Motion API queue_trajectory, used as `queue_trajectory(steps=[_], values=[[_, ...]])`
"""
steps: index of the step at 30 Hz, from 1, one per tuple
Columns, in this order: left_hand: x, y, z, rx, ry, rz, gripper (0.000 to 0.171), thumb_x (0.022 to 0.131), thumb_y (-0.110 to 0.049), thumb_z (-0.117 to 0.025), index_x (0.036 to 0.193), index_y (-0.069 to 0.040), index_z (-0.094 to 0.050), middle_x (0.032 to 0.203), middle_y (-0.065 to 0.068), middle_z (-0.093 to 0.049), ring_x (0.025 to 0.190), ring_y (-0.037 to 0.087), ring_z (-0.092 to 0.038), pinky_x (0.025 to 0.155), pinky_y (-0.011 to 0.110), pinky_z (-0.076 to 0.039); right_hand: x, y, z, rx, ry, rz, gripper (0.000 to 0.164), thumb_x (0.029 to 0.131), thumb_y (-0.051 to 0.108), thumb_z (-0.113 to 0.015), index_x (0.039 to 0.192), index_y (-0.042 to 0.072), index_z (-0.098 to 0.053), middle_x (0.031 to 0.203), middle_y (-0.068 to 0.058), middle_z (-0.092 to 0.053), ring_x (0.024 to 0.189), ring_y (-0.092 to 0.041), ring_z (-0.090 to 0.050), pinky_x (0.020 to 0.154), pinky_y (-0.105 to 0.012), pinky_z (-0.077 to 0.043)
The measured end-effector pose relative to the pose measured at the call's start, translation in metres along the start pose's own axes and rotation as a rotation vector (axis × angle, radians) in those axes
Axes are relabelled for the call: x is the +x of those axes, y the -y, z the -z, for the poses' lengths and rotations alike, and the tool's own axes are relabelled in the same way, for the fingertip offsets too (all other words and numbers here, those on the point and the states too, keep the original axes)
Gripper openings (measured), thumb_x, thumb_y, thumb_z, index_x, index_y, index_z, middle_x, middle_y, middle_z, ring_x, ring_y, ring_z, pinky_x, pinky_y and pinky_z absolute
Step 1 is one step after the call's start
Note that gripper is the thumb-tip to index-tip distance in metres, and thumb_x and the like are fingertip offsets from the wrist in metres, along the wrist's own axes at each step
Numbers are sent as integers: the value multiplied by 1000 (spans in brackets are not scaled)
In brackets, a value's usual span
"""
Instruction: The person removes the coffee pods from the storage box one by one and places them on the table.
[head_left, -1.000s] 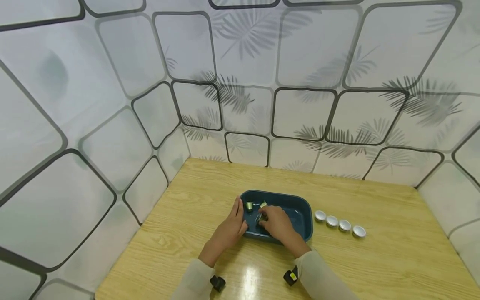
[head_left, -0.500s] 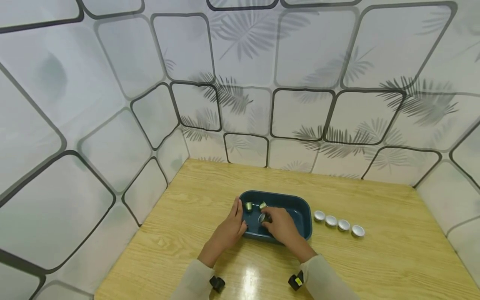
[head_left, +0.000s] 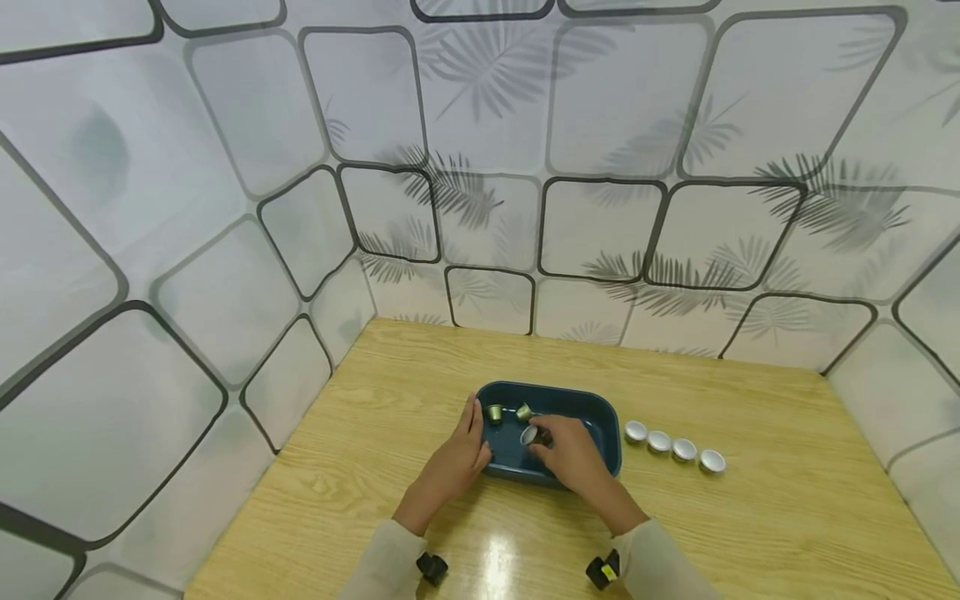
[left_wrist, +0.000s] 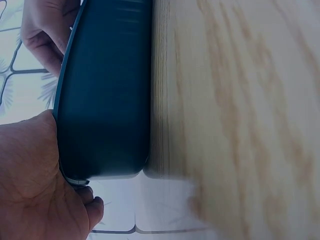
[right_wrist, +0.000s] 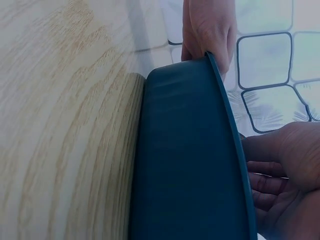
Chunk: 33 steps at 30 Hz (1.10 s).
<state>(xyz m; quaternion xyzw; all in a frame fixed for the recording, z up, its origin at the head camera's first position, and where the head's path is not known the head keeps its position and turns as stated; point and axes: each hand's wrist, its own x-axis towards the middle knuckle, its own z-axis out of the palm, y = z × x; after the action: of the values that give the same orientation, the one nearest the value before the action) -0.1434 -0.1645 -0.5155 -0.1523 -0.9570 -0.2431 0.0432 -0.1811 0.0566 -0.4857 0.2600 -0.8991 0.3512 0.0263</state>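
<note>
A dark blue tray (head_left: 570, 402) sits on the table in front of me, its outer wall (left_wrist: 107, 90) filling much of the left wrist view. My left hand (head_left: 452, 457) holds the tray at its left end, with the rim between thumb and fingers. Over the tray, my right hand (head_left: 572, 450) pinches a coffee capsule (head_left: 529, 435) whose round pale lid faces left. Two green-gold capsules lie in the tray: one capsule (head_left: 495, 414) by the left wall, another capsule (head_left: 523, 411) tilted just beyond my right fingertips. In the right wrist view, the tray wall hides the held capsule almost entirely.
Right of the tray, several capsules with silvery lids up form a slanting row, from the nearest-to-tray capsule (head_left: 636, 431) to the end capsule (head_left: 712, 461). The wooden table (head_left: 795, 500) meets a patterned wall (head_left: 600, 308) behind and at the sides.
My right hand has drawn slightly right and up with the pinched capsule, turning its lid into view. My left hand stays at the tray's left end.
</note>
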Motion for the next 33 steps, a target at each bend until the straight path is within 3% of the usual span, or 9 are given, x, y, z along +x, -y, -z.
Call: queue_trajectory(steps=[12, 18, 22, 27, 33], values=[[0, 2, -1, -4, 2, -3, 67, 107, -16, -46, 156, 14, -11, 166, 28, -1, 140, 35, -44, 82, 35, -53, -12, -1, 12, 54, -36, -45, 49, 82, 1, -83, 128, 1, -69, 96, -2, -73, 81, -12, -68, 68, -27, -55], [0, 1, 0, -8, 5, -14, 67, 107, -15, -46, 156, 15, -10, 166, 29, 0, 144, 36, -38, 88, 36, -53, -18, -3, 19, 66, -89, -21, 44, 79, -3, -84, 122, 1, -72, 99, -4, -74, 81, -13, -68, 65, -26, -54], [-1, 1, 0, -26, 7, -4, 67, 107, -15, -46, 156, 14, -10, 166, 28, 0, 143, 36, -39, 83, 35, -53, -23, -6, 21, 82, -108, -21, 42, 79, -3, -84, 119, 3, -73, 102, -5, -74, 82, -14, -70, 66, -24, -54], [0, 2, -1, -18, -6, -24, 67, 106, -14, -47, 155, 16, -12, 165, 31, -2, 143, 39, -39, 88, 38, -53, -28, -10, 24, 94, -131, -16, 43, 78, -2, -85, 119, 3, -73, 104, -6, -74, 84, -15, -70, 67, -24, -55], [1, 3, -2, -9, 4, -27, 67, 107, -14, -46, 155, 16, -11, 165, 31, -1, 144, 39, -36, 94, 40, -52, -36, -13, 31, 93, -146, -21, 42, 78, -3, -85, 118, 2, -73, 98, -4, -72, 73, -9, -62, 65, -26, -52]])
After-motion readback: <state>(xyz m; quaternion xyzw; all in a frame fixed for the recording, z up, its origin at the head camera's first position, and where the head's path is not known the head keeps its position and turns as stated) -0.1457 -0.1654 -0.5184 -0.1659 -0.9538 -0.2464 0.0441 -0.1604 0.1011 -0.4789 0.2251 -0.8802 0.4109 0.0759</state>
